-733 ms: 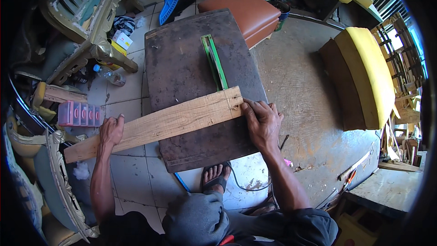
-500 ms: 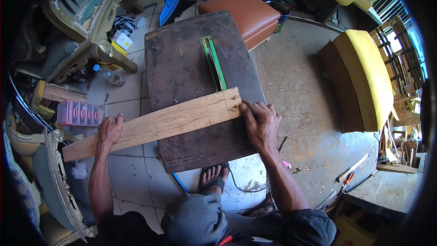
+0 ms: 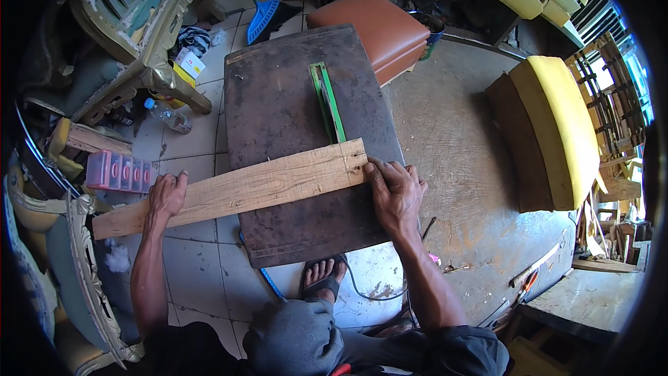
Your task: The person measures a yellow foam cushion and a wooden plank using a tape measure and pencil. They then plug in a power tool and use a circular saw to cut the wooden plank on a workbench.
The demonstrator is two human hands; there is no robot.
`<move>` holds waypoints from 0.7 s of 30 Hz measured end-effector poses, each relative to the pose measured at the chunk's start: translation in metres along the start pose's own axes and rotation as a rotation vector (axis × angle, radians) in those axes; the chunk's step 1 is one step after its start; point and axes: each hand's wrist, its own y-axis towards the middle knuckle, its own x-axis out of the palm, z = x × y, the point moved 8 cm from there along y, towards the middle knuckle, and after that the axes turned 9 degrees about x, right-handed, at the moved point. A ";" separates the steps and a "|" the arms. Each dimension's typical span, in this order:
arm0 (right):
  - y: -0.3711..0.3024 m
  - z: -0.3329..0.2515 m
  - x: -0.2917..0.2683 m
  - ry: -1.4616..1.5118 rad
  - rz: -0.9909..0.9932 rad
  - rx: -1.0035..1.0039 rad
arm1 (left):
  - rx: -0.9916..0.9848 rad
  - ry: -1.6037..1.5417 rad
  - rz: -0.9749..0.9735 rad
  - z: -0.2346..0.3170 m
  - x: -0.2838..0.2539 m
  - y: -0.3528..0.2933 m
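Observation:
A long pale wooden board lies slantwise across the near part of a dark, worn tabletop, its left part sticking out past the table over the floor. My left hand is closed on the board toward its left end, thumb up along the near side. At the other end, my right hand grips the corner, with thumb and fingers pressed to the end edge. Just beyond the board, a narrow green tool with a dark strip along it rests on the tabletop; I cannot make out its kind.
A brown padded stool stands behind the table. At left are a carved chair frame, a plastic bottle and a pink compartment box. Yellow foam cushioning sits at right. A cable runs near my sandalled foot.
Both hands keep their hold on the board, which has tilted slightly, its left end a little higher in view. The whole view has shifted slightly.

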 end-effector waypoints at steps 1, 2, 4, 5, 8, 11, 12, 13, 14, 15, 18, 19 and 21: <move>0.000 -0.001 0.001 0.006 -0.009 -0.002 | -0.008 0.002 -0.012 -0.001 -0.003 -0.002; 0.000 -0.002 0.003 0.013 -0.017 -0.004 | -0.017 0.006 -0.023 -0.002 -0.005 -0.004; 0.001 -0.004 0.003 -0.001 -0.009 -0.006 | -0.027 0.009 -0.047 -0.001 -0.005 -0.006; 0.002 -0.004 0.003 -0.011 -0.002 -0.004 | -0.026 0.007 -0.054 0.000 -0.004 -0.003; 0.002 -0.004 0.002 -0.002 0.022 -0.019 | -0.035 0.005 -0.075 -0.001 -0.003 -0.002; 0.002 -0.004 0.002 0.002 0.036 -0.021 | -0.040 0.009 -0.067 0.003 -0.009 -0.003; 0.003 -0.005 0.002 0.008 0.038 -0.027 | -0.041 0.008 -0.058 0.006 -0.012 -0.004; 0.003 -0.004 0.002 0.013 0.041 -0.032 | -0.040 0.007 -0.051 0.009 -0.014 -0.005; 0.004 -0.004 0.003 0.019 0.044 -0.036 | -0.038 0.003 -0.046 0.010 -0.016 -0.005; 0.004 -0.004 0.003 0.015 0.047 -0.040 | -0.037 -0.001 -0.042 0.011 -0.017 -0.005; 0.005 -0.005 0.004 0.013 0.041 -0.039 | -0.026 -0.010 -0.060 0.004 -0.010 -0.003; 0.006 -0.004 0.005 0.016 0.031 -0.031 | -0.020 -0.015 -0.071 0.007 -0.011 -0.001; 0.007 -0.001 0.005 0.019 0.025 -0.019 | -0.040 -0.023 -0.060 0.012 -0.014 0.000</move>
